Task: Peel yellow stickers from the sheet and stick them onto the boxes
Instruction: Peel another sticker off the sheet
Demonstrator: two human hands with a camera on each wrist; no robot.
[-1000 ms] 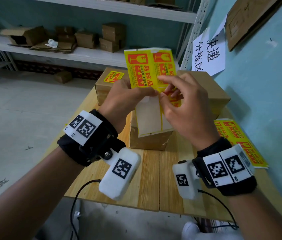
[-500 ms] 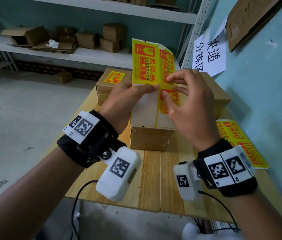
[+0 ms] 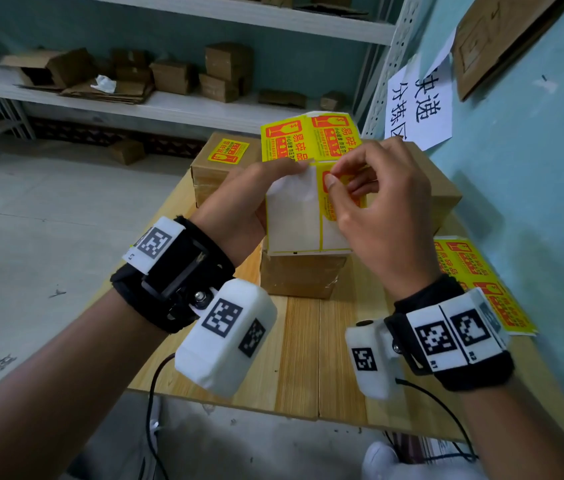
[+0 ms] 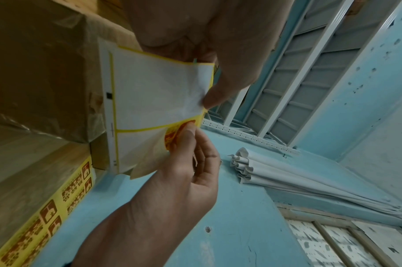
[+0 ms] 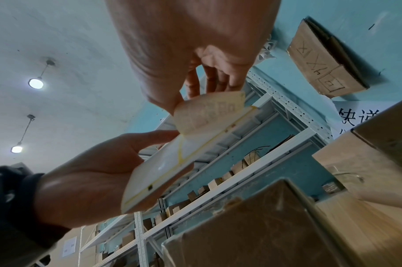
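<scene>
My left hand (image 3: pixel 273 174) holds up the sticker sheet (image 3: pixel 292 216) over the table; its lower left cell shows bare white backing. The sheet's yellow upper stickers (image 3: pixel 308 140) bend away from me. My right hand (image 3: pixel 337 174) pinches one yellow sticker (image 3: pixel 343 195) between thumb and forefinger, and it curls off the backing (image 5: pixel 209 112). The left wrist view shows the same pinch on the sticker (image 4: pixel 175 137). A small plain box (image 3: pixel 301 275) sits right under the sheet. A box at the back left (image 3: pixel 211 181) carries a yellow sticker (image 3: pixel 228 152). A larger box (image 3: pixel 443 192) stands behind my right hand.
Another full sticker sheet (image 3: pixel 481 289) lies flat on the wooden table (image 3: pixel 301 358) by the blue wall (image 3: pixel 533 168) on the right. Metal shelves (image 3: pixel 169 105) with several cardboard boxes stand behind the table. A paper sign (image 3: pixel 419 105) hangs on the wall.
The sheet's yellow top has tipped back away from me. My right thumb and forefinger have drawn one sticker further off the backing.
</scene>
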